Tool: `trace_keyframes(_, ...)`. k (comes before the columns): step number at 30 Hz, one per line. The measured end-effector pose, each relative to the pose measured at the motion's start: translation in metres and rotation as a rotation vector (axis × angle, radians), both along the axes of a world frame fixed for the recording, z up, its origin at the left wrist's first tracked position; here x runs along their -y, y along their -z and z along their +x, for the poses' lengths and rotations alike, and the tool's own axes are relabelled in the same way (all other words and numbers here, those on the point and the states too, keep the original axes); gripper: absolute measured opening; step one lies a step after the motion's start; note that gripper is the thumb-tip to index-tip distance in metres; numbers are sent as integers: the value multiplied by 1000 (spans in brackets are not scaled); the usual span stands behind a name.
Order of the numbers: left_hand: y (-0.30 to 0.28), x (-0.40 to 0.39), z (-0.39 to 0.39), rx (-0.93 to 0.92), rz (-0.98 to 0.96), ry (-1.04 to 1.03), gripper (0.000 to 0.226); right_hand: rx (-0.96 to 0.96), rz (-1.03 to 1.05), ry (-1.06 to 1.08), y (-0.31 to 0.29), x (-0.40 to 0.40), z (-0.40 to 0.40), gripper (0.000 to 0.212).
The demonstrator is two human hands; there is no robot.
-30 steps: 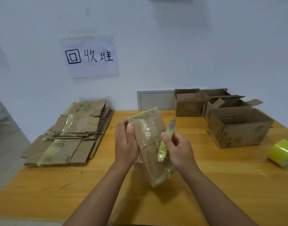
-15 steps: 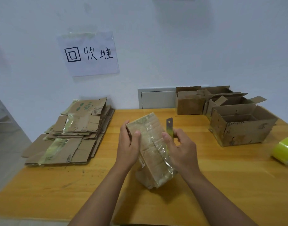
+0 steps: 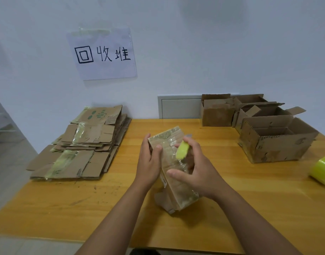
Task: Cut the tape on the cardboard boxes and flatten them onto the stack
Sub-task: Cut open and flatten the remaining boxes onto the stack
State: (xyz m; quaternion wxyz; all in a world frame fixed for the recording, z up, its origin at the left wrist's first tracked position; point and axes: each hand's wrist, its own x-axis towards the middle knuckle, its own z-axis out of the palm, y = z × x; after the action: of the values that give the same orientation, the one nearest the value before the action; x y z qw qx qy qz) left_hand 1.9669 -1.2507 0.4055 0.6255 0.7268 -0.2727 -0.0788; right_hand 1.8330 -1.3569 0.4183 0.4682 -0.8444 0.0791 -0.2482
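Note:
A small cardboard box (image 3: 173, 183) wrapped in clear tape stands tilted on the wooden table (image 3: 84, 196), its lower end resting on the tabletop. My left hand (image 3: 148, 162) grips its upper left edge, thumb on the taped face. My right hand (image 3: 193, 168) holds a utility knife with a yellow-green handle (image 3: 182, 152); the handle end points toward me and the blade tip (image 3: 189, 134) shows beyond the fingers, over the box's taped face. The stack of flattened boxes (image 3: 80, 144) lies at the table's left.
Several open cardboard boxes (image 3: 274, 140) stand at the back right. A yellow-green tape roll (image 3: 321, 169) lies at the right edge. A paper sign (image 3: 103, 54) hangs on the wall above the stack; a white panel (image 3: 178, 107) sits behind the table.
The box has been lowered and tilted further toward me. My right hand turned the knife so its handle now faces me and moved over the taped face.

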Motion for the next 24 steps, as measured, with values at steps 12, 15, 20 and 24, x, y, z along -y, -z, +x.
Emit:
trace_keyframes(12, 4, 10, -14, 20, 54, 87, 73, 203, -435, 335, 2, 3, 7, 23)
trace_keyframes(15, 7, 14, -17, 43, 96, 138, 71, 209, -432, 341, 5, 3, 11, 21)
trace_keyframes(20, 17, 20, -20, 81, 129, 144, 59, 217, -343, 379, 18, 4, 10, 16)
trace_keyframes(24, 22, 22, -14, 41, 140, 132, 57, 172, -331, 381, 27, 9, 5, 18)
